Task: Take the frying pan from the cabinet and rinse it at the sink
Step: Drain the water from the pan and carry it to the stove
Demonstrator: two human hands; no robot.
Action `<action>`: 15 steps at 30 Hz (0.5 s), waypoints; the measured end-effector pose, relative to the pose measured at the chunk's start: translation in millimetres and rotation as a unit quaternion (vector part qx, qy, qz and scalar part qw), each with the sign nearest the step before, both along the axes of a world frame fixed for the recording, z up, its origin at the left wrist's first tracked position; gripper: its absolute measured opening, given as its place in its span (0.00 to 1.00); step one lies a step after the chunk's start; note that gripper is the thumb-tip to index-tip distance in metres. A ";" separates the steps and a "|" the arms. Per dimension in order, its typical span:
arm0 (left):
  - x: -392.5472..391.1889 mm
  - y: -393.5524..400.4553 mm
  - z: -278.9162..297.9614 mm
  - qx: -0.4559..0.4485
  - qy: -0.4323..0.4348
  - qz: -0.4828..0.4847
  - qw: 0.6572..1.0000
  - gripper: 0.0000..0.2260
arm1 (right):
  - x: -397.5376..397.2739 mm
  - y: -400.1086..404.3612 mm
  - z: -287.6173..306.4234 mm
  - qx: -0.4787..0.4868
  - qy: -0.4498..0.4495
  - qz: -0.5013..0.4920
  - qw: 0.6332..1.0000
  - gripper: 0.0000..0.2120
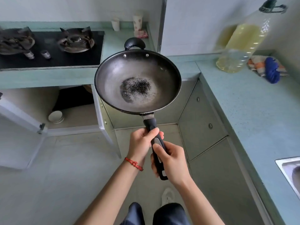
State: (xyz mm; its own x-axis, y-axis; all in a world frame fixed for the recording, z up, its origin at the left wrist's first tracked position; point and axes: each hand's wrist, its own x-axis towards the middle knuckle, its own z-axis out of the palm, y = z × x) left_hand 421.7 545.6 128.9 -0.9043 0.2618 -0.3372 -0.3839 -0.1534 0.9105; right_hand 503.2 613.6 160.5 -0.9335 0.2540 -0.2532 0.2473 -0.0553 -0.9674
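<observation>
A dark frying pan (138, 82) with a worn, speckled centre is held level in the air in front of me. Both hands grip its long black handle (156, 143). My left hand (141, 143), with a red string on the wrist, holds the handle near the pan. My right hand (168, 161) holds it lower down, thumb on the metal inlay. Under the stove counter, the cabinet (68, 108) stands with its door (17, 132) swung out. A corner of the steel sink (290, 172) shows at the right edge.
A gas stove (48, 47) sits on the teal counter at the back left. A large oil bottle (241, 41) and a bundle of cloths (267, 69) stand on the right counter. Two cups (138, 21) are at the back wall. A round tin (56, 116) lies inside the cabinet.
</observation>
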 end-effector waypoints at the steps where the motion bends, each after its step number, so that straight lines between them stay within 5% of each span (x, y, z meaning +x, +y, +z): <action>1: -10.3 -0.5 0.1 0.001 0.003 0.010 1.000 0.12 | -11.7 0.7 -0.5 0.000 0.000 0.010 1.000 0.13; 15: -170.5 63.2 0.7 -0.018 -0.027 0.122 0.992 0.10 | -190.3 80.4 -4.4 -0.009 -0.004 0.126 0.992 0.14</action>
State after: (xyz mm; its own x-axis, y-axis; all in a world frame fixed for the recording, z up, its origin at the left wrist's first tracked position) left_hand 251.2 608.8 129.6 -0.9197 0.0254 -0.3919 -0.3878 -0.2158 0.8961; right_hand 312.9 694.0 156.1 -0.9647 0.0092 -0.2634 0.2633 -0.0075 -0.9647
